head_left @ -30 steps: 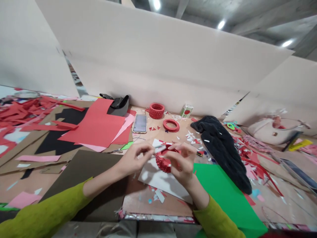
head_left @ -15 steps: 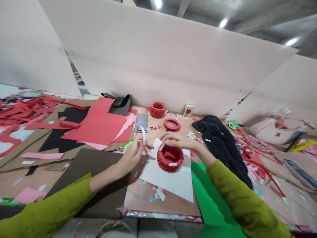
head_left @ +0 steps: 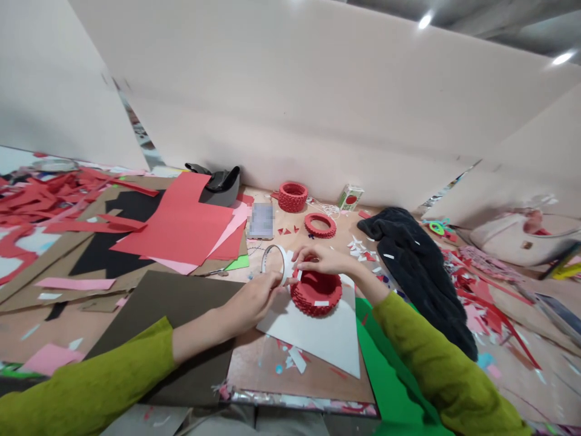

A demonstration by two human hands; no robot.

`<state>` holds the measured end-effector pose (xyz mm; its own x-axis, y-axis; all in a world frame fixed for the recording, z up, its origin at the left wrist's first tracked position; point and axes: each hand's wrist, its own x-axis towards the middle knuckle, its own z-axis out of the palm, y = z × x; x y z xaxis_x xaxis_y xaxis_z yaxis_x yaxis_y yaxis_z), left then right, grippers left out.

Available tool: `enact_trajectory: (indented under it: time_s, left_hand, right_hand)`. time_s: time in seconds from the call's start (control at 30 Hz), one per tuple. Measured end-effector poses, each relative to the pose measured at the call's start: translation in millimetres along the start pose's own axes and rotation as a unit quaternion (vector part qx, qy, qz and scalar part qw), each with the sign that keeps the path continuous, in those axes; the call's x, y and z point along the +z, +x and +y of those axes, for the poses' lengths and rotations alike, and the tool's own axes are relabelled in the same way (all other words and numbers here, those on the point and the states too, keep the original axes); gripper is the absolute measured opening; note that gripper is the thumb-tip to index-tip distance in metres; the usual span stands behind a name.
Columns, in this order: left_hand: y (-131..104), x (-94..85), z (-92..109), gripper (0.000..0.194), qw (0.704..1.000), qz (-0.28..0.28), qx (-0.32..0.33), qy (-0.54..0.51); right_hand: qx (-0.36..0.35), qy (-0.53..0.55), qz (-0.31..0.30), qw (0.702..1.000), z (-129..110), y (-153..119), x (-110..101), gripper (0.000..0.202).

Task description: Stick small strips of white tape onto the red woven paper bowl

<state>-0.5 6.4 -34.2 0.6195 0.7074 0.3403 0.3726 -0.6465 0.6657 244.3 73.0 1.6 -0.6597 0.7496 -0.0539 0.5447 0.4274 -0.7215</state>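
Observation:
A round red bowl of folded paper (head_left: 316, 297) rests on a white sheet (head_left: 318, 339), with small white tabs on its rim. My left hand (head_left: 254, 303) is closed on a roll of white tape (head_left: 274, 264), held upright just left of the bowl. My right hand (head_left: 320, 259) is over the bowl's far left rim, its fingers bent together near a small white tab; whether they grip it is too small to tell. Behind the bowl lie a flat red ring (head_left: 320, 225) and a taller red ring (head_left: 293, 197).
Red sheets (head_left: 181, 224), a dark board (head_left: 181, 303) and a phone (head_left: 261, 220) are to the left and behind. A black cloth (head_left: 408, 260), green paper (head_left: 385, 363) and a small box (head_left: 351, 197) are on the right. A white partition (head_left: 290, 103) stands behind.
My left hand has moved right, bringing the tape roll close to the bowl and my right fingers. The whole view has shifted slightly.

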Motion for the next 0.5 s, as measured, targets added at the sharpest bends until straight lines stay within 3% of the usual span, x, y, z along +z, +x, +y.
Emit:
enact_trajectory:
  time_s: [0.5]
  left_hand:
    - [4.1, 2.7, -4.5, 0.025, 0.999, -0.034, 0.015, 0.040]
  right_hand:
    - [-0.012, -0.034, 0.023, 0.999, -1.7, 4.4, 3.2, 0.018]
